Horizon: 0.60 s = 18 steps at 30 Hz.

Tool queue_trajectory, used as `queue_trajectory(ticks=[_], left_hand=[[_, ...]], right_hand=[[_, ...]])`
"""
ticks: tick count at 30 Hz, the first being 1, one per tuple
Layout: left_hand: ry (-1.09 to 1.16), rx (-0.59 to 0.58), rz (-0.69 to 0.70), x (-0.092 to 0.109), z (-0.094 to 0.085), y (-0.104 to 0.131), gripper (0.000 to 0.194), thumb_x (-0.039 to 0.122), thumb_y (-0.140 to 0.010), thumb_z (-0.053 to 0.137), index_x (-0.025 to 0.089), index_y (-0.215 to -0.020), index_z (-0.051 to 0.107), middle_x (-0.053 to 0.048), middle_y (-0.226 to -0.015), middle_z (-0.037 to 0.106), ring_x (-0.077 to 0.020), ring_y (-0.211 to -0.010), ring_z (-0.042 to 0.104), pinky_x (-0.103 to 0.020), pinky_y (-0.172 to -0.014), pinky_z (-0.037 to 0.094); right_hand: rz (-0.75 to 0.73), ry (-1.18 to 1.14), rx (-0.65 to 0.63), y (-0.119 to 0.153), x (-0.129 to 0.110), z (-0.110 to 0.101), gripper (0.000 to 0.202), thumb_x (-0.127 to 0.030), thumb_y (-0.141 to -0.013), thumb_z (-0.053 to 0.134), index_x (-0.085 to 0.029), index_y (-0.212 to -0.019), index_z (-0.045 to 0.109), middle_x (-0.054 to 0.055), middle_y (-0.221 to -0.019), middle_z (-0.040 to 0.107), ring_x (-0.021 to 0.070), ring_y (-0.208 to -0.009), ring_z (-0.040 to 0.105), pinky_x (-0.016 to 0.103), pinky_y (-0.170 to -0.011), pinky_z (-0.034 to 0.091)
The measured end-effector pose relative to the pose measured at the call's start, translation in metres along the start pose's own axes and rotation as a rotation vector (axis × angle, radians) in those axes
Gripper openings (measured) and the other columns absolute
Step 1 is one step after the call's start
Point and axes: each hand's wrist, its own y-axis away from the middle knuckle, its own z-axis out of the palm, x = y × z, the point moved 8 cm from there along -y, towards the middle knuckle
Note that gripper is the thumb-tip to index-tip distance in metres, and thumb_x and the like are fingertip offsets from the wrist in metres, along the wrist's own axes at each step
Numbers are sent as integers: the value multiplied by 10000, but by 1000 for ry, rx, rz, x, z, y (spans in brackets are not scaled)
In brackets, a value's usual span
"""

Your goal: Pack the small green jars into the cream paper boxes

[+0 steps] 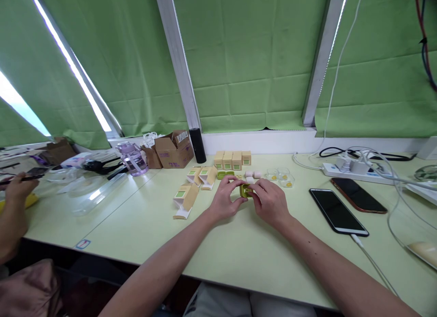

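Observation:
Between both hands is a small olive-green case [244, 191], held just above the table. My left hand [225, 199] grips its left side, thumb below and fingers above. My right hand [272, 202] has its fingers closed on the right side of the same case. Just beyond lies another green case [225, 175], with small pale pink cylinders [257, 175] to its right. Several clear round-lobed containers with yellow bits [287, 182] lie farther right. To the left are opened kraft boxes [186, 196] with green labels; several closed small kraft boxes [228, 161] stand behind.
A black cylinder [197, 146], cardboard box [173, 150] and purple bottle [133, 160] stand at the back left. On the right are two phones [337, 212], [358, 195] a power strip [358, 172] and loose cables. Another person's hand [18, 189] is at far left.

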Motion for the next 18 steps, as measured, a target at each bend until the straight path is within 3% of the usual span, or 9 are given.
queue_trajectory(ticks=[11, 18], left_hand=[[-17, 5, 64, 4, 0, 1, 481, 218, -818, 823, 212, -1277, 682, -132, -1210, 615, -307, -1233, 568, -496, -1040, 538], [-18, -2, 79, 7, 0, 1, 496, 203, -814, 817, 214, -1291, 680, -131, -1203, 619, -306, -1218, 569, -490, -1027, 541]], right_hand=[[-136, 87, 92, -2, -10, -6, 172, -126, -980, 553, -172, -925, 709, 37, -764, 607, 184, -697, 481, 331, -658, 323], [-168, 110, 85, -2, -12, -5, 173, -99, -970, 555, -176, -914, 699, 36, -754, 600, 186, -701, 470, 332, -655, 307]])
